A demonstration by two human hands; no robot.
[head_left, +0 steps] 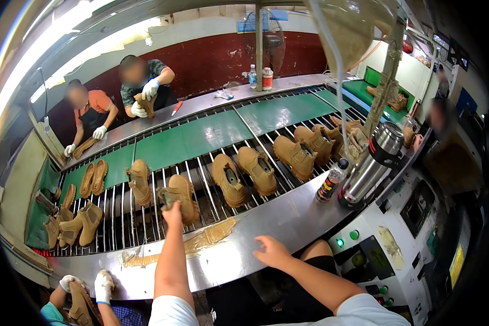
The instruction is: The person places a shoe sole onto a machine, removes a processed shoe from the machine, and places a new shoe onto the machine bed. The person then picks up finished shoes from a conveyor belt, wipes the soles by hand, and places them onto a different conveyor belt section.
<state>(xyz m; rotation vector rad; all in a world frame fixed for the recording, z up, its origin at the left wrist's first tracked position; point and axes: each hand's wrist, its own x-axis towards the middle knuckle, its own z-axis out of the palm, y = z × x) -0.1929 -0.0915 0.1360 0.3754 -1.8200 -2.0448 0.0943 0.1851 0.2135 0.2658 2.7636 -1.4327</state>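
Observation:
My left hand [172, 212] reaches over the conveyor's metal rods and grips the top of a tan ankle boot [186, 202], its fingers partly hidden by the shaft. Above the steel ledge [280, 217], my right hand [270, 252] holds nothing, with its fingers apart. A second tan boot [139, 183] stands on the rods just left of the gripped one. To its right rests a pair of tan boots, a nearer boot [229, 180] and its mate [257, 170].
Right of my hands stand a plastic bottle [332, 180] and a steel thermos [372, 163], beside a control panel [364, 244]. Co-workers in white gloves handle boots and soles across the line and at lower left. Loose soles [93, 178] lie on the rods.

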